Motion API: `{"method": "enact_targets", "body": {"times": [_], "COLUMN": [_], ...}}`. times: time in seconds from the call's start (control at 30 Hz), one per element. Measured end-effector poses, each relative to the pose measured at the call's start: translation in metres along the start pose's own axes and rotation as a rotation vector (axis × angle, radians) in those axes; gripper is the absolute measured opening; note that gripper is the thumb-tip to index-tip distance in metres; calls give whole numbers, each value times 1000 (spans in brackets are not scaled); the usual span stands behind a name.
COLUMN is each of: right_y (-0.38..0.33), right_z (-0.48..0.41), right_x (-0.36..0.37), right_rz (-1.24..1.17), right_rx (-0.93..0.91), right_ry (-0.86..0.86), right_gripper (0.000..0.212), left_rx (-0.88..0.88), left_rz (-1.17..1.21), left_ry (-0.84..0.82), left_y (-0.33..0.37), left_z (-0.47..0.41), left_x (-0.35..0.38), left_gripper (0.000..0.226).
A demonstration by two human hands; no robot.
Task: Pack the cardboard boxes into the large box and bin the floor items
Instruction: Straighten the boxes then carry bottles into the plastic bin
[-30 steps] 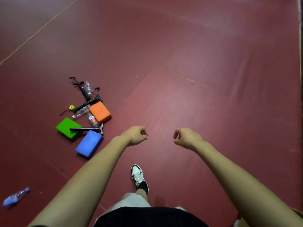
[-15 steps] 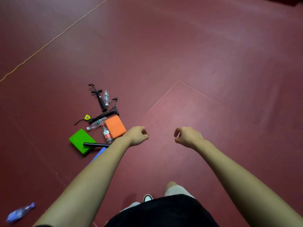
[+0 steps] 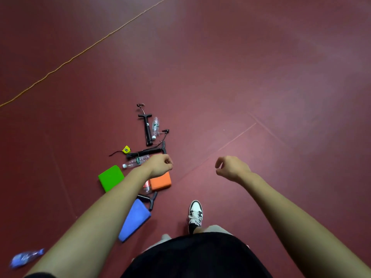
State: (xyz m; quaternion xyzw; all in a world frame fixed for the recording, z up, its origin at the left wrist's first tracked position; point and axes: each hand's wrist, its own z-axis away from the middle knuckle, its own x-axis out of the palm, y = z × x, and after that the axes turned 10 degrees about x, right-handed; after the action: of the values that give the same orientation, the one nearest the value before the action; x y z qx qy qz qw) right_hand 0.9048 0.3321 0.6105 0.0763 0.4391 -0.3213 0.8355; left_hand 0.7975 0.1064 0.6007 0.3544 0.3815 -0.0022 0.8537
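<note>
A pile of items lies on the red floor ahead and to the left: a green block (image 3: pixel 111 178), an orange block (image 3: pixel 161 181), a blue block (image 3: pixel 135 221), black hand pumps (image 3: pixel 147 129), clear plastic bottles (image 3: pixel 136 161) and a yellow tape measure (image 3: pixel 126 149). My left hand (image 3: pixel 160 165) hangs above the orange block with its fingers loosely curled and holds nothing. My right hand (image 3: pixel 230 168) is held out to the right of the pile, also loosely curled and holding nothing. No cardboard box or bin is in view.
A crumpled blue bottle (image 3: pixel 25 257) lies on the floor at the lower left. My shoe (image 3: pixel 195 214) steps just right of the blue block. A yellow line (image 3: pixel 80 54) crosses the floor at the upper left. Open red floor spreads to the right.
I have walked closer to the pile, which now lies under my left forearm. A foot has stepped forward. Both hands keep the same loose curl.
</note>
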Motion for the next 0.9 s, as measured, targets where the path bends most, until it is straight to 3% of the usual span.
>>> {"method": "enact_targets", "body": {"times": [0.2, 0.6, 0.9], "right_y": [-46, -185, -307], "right_z": [-96, -331, -499], "right_x": [-60, -132, -139], "right_rz": [50, 205, 258], "right_rx": [-68, -124, -157], "right_ry": [-55, -148, -205], "right_gripper": [28, 28, 26], "left_rx": [-130, -342, -500], "left_rz": [104, 345, 509], "left_ry": [70, 245, 332], "left_y": [-29, -139, -233], "left_z": [-67, -245, -372], "left_x": [-62, -178, -233], "left_gripper": [9, 11, 21]}}
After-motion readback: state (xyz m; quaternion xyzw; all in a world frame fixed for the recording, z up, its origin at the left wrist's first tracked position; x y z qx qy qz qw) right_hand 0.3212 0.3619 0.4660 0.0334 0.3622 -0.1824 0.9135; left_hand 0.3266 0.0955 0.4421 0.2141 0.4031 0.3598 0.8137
